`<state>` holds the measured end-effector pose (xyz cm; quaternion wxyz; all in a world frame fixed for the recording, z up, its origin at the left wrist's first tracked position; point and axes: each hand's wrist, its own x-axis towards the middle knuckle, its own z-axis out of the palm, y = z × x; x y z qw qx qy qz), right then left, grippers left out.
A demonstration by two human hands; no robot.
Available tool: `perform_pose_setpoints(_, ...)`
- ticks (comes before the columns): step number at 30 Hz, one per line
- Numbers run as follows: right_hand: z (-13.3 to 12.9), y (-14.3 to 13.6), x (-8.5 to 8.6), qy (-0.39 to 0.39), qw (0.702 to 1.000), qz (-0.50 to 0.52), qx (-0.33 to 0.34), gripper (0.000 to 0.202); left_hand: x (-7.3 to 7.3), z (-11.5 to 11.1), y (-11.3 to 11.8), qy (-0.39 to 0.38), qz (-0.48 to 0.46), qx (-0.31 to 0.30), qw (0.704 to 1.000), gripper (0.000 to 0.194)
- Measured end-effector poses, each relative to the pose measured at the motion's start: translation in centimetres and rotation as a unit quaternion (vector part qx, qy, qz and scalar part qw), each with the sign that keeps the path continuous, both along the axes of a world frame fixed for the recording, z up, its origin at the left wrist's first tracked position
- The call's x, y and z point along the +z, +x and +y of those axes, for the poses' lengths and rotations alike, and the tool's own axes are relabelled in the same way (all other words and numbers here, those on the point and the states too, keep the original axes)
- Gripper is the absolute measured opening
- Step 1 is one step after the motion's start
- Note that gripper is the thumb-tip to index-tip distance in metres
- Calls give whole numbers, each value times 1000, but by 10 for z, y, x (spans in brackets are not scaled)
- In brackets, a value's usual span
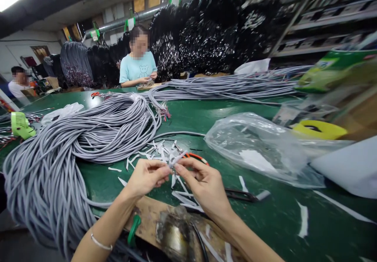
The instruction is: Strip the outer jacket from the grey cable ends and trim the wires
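My left hand (149, 177) and my right hand (207, 181) meet at the centre, thumbs and forefingers pinched on a small whitish strip (178, 158). It slants up to the right between the fingertips; its lower end is covered by them, and blur hides whether a wire is in there too. Just behind lies a heap of white offcuts (160, 150). Orange-red handles (198, 158) show beyond my right fingers. Below my hands is a wooden board (150, 211) bearing a worn metal block (176, 230).
Thick bundles of grey cable (108, 132) cover the left, with more cable (224, 87) along the back. A clear plastic bag (250, 144) and a yellow tape roll (321, 129) lie on the right of the green table (273, 219). A co-worker (138, 64) sits opposite.
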<state>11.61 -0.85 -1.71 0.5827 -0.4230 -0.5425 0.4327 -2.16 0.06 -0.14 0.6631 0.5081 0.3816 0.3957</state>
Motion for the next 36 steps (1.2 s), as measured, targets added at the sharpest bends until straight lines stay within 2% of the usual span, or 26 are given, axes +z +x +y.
perform_pose_setpoints(3, 4, 0, -1, -12, 1000, 4, 29, 24, 2, -3, 0, -12, -44, -31, 998, 44)
perform_pose_setpoints(8, 11, 6, -1, -9, 998, 52, -41, 32, 2, -4, -4, -82, -92, -130, 984, 41)
perform_pose_setpoints(10, 9, 9, 3, 10, 998, 67, 0, 38, 1, -4, -4, -94, -96, -150, 979, 42)
perform_pose_setpoints(13, 5, 9, 12, 46, 995, -1, 85, 36, 1, -4, -4, -95, -91, -159, 979, 44)
perform_pose_setpoints(15, 4, 7, 15, 52, 995, -33, 77, 28, 1, -5, -3, -90, -84, -153, 980, 45)
perform_pose_setpoints(20, 5, 0, 10, 10, 1000, -2, -3, 28, 0, -5, -1, -32, -92, -91, 991, 47)
perform_pose_setpoints(26, 0, -5, 5, -37, 995, 0, 90, 28, -7, -6, 2, 81, -54, 68, 993, 46)
perform_pose_setpoints(29, -5, -10, 3, -48, 994, -14, 99, 26, -4, -6, 2, 111, -14, 144, 983, 42)
perform_pose_setpoints(31, -7, -12, 2, -45, 994, -36, 93, 25, -1, -5, 1, 75, -26, 128, 989, 42)
perform_pose_setpoints(34, -3, -9, 1, -35, 993, -71, 88, 24, 3, -5, -2, 9, -59, 59, 996, 42)
perform_pose_setpoints(36, 3, -2, 2, -26, 995, -84, 56, 21, 2, -6, -3, 22, -51, 49, 997, 42)
